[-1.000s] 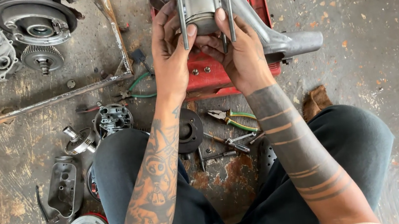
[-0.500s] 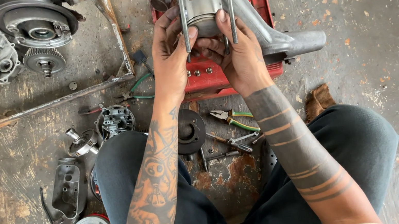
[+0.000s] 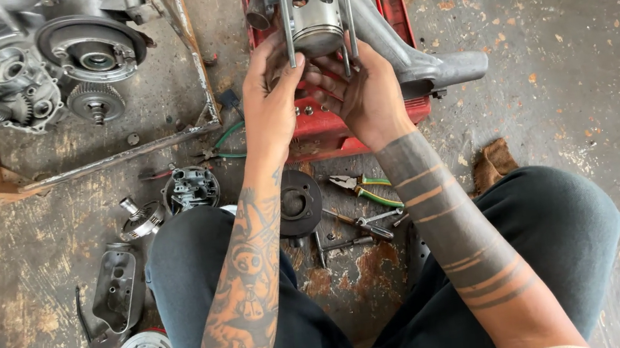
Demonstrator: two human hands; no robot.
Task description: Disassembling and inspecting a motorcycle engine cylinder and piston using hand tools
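Piston [image 3: 314, 10], silver and upright, is standing between four long cylinder studs [image 3: 286, 16] on an engine case [image 3: 405, 47] at the top centre. Left hand [image 3: 272, 94] and right hand [image 3: 365, 92] are cupping it from below, fingers curling around its lower edge. Just beneath them a red stand [image 3: 320, 128] is carrying the engine. Nearer the knees, green-handled pliers [image 3: 360, 188] and a dark round cover [image 3: 299, 201] are lying on the stained concrete floor [image 3: 556, 83].
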